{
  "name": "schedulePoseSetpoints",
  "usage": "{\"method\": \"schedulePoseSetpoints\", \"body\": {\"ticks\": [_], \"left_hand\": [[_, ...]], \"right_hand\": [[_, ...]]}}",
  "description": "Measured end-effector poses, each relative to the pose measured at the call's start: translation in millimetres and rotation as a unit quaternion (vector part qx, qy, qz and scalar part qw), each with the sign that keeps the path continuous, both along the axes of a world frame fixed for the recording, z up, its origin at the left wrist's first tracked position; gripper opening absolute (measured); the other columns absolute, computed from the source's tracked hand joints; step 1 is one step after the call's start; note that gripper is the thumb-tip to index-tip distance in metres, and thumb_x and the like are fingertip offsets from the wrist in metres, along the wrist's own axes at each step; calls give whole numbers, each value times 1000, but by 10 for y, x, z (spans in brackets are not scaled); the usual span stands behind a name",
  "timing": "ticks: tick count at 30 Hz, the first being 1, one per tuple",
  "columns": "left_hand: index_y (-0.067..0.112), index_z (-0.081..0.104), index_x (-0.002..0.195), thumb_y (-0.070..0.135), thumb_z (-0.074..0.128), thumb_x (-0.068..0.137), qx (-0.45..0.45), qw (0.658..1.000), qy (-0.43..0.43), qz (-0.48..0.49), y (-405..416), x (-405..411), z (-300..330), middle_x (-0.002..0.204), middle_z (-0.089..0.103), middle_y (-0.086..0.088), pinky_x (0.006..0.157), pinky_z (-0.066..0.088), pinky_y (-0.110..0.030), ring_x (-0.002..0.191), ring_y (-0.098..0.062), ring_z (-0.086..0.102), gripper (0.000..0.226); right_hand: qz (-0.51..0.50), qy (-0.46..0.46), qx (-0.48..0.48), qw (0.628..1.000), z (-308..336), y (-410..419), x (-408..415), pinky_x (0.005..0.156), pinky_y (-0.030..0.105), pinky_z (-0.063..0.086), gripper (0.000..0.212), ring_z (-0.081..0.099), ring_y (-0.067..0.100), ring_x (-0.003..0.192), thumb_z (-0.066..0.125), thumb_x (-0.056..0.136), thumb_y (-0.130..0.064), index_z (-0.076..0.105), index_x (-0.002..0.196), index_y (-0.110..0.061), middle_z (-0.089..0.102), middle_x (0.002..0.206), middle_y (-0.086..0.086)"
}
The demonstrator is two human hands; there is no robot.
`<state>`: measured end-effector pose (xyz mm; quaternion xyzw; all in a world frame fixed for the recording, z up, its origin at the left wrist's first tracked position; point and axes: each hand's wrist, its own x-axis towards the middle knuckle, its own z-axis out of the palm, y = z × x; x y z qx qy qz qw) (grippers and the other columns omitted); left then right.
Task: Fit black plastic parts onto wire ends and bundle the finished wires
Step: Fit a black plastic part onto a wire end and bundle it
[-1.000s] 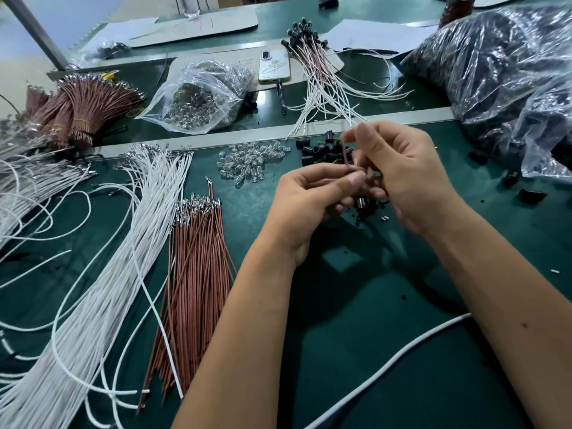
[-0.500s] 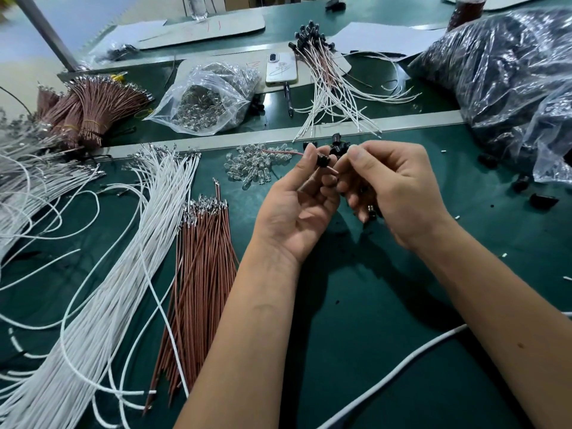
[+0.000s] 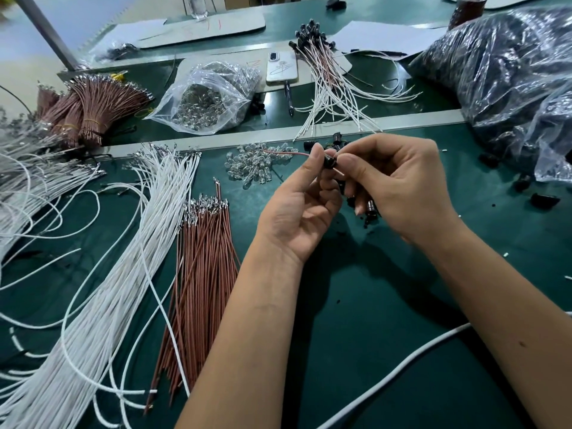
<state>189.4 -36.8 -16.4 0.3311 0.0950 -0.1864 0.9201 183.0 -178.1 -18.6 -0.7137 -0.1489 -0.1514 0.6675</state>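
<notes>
Black plastic part (image 3: pixel 328 160) being pinched by left hand (image 3: pixel 305 198); brown wire (image 3: pixel 286 153) being gripped by right hand (image 3: pixel 399 181), both above desk (image 3: pixel 371 305).

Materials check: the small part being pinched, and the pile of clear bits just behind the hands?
Black part: looks like matte moulded plastic, dull with no glint. Clear pieces: glass or clear plastic, glossy and see-through with bright highlights; can't tell which.

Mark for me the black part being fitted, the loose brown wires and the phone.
black plastic part (image 3: pixel 328 161), head view: its body, pinched between both hands.
loose brown wires (image 3: pixel 202 267), head view: mid-length of the pile.
phone (image 3: pixel 282 69), head view: middle of its white back.
</notes>
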Motion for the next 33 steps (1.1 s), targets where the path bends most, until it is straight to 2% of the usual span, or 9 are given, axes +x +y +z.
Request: {"method": "schedulePoseSetpoints", "body": {"ticks": [4,9,11,15,21,25,27,29,33], "left_hand": [[2,69,93,12,73,85,128,986,-71,85,-5,38,-58,73,65,-1,51,40,-15,56,-6,47,13],[-3,69,106,16,77,76,160,975,-102,112,-14,39,-70,77,68,-3,56,41,-16,61,-8,53,37],[-2,71,101,17,79,75,173,972,-105,115,-6,45,-75,77,69,-2,57,42,-17,61,-8,53,33],[5,72,90,8,76,85,181,970,-105,125,8,48,-67,75,70,0,59,44,-18,60,-7,55,6],[8,69,92,10,74,88,154,970,-65,177,58,47,-20,76,68,0,59,47,-19,61,-9,58,7],[9,69,95,12,74,88,132,969,-51,204,122,49,4,81,71,-1,57,50,-19,61,-11,62,10],[5,68,104,14,74,89,141,969,-60,194,131,59,1,81,69,-2,57,50,-19,62,-11,61,19],[4,69,100,12,73,89,171,969,-80,162,113,56,-4,78,68,-2,59,51,-20,62,-12,60,13],[6,71,91,10,74,89,203,964,-107,134,63,36,-19,70,65,-2,56,51,-21,59,-13,59,6]], "right_hand": [[16,57,0,998,-7,-32,13,40,28,51,11,64,19,52,72,97,-23,77,89,-19,71,71,10],[8,70,-58,996,-27,-52,14,44,27,51,8,65,20,52,79,90,-19,76,83,-16,73,69,8],[13,70,-73,995,-20,-61,7,45,28,51,8,65,18,52,78,92,-16,76,84,-16,73,69,7],[36,85,-98,991,16,-98,8,45,26,52,13,64,14,53,75,95,-13,74,82,-17,72,67,6],[79,126,-159,976,37,-130,-7,46,33,54,15,63,15,54,72,95,-8,71,80,-9,69,63,5],[153,157,-216,951,68,-185,-30,43,26,45,14,61,13,52,72,90,-20,69,77,-16,68,62,4],[138,145,-198,959,56,-155,-29,43,18,42,15,60,12,51,76,91,-27,71,82,-16,70,67,6],[108,127,-164,972,31,-90,-25,45,13,41,19,58,11,50,74,96,-28,73,87,-12,72,70,6],[89,109,-158,977,-7,-20,-19,45,17,41,20,55,12,47,71,98,-16,71,81,-5,69,63,4]]}}
